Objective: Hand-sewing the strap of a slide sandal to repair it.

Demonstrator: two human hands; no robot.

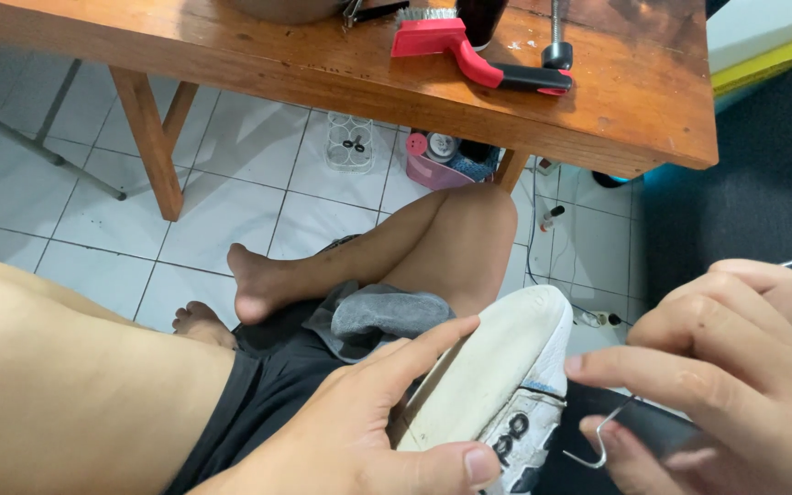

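The left hand (359,431) clamps a white rubber-soled shoe (492,376), sole up, thumb and forefinger spread along it. The shoe's long axis slants up and away rightward. Just right of it, the right hand (708,367) pinches a thin hooked metal needle (598,445), hook nearest the shoe's edge.

No packages, labels, signs or screens in view, none that can be made out

Shoe sole (492,367): off-white rubber, matt, scuffed. Hook tool (598,438): bare metal wire, shiny. Worktop (323,64): varnished wood, worn. Brush (469,55): glossy red plastic. Floor (231,192): glazed white tile.
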